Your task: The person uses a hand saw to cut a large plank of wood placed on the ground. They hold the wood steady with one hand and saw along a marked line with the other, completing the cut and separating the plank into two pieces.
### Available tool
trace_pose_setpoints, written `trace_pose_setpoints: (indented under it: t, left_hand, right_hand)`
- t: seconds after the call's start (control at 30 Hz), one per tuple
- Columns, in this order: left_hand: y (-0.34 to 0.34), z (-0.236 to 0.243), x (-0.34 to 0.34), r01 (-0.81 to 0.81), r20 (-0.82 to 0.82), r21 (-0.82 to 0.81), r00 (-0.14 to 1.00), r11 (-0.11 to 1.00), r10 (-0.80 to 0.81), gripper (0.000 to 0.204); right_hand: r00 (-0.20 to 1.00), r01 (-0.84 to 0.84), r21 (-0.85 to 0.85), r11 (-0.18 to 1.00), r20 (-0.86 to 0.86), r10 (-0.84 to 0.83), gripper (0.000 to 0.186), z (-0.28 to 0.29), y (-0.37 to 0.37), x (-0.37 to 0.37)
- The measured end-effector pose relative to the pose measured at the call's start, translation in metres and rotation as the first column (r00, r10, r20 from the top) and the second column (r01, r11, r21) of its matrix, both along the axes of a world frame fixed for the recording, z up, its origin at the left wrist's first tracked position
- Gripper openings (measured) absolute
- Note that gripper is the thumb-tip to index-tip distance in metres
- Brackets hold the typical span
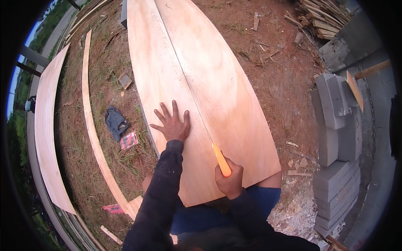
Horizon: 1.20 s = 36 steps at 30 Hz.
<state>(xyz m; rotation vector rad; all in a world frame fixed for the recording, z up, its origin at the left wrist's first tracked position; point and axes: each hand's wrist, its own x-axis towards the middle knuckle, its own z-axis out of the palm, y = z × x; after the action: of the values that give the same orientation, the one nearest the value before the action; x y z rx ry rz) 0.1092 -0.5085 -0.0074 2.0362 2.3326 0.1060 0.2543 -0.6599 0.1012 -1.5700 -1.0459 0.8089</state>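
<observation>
A large plywood sheet [228, 96] stretches away from me, with a long dark cut line running down its length and sawdust along the line. My right hand [230, 175] is wrapped around the orange handle of a handsaw [220, 159]. Its thin blade shows nearly edge-on, in line with the cut, so its length is hard to make out. Left of the line, my left hand [172, 124] lies flat on the plywood, fingers spread, holding nothing.
Grey concrete blocks [337, 180] are stacked at the right, below a pile of wood scraps [324, 19]. To the left lie a long wooden strip [88, 104], another plywood sheet [48, 129], a dark cloth-like item [115, 123] and a red packet [129, 141] on the grass.
</observation>
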Motion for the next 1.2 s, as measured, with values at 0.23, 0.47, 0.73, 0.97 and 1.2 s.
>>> trace_pose_setpoints:
  t: [0.23,0.47,0.73,0.97,1.2]
  left_hand:
    - [0.007,0.005,0.003,0.022,0.005,0.008,1.000,1.000,-0.022,0.073]
    - [0.005,0.003,-0.006,-0.027,0.008,-0.053,1.000,0.998,0.027,0.073]
    - [0.000,0.001,-0.006,-0.010,-0.024,-0.011,1.000,1.000,0.009,0.073]
    - [0.002,-0.004,0.002,0.035,-0.022,-0.001,0.999,0.999,-0.035,0.072]
    - [0.000,0.005,0.000,-0.010,0.001,-0.012,1.000,1.000,0.010,0.071]
  right_hand:
    - [0.989,-0.071,-0.169,0.983,0.114,0.091,0.020,-0.024,0.193,-0.023]
    - [1.000,-0.020,-0.006,1.000,0.021,0.020,0.012,-0.029,0.119,-0.024]
    - [1.000,-0.030,-0.065,0.997,0.003,0.031,0.014,-0.023,0.073,-0.014]
    - [0.994,0.027,-0.109,0.994,0.112,-0.015,0.020,-0.051,0.233,-0.034]
    - [0.999,-0.042,-0.056,0.998,0.003,0.042,0.035,0.002,-0.032,0.003]
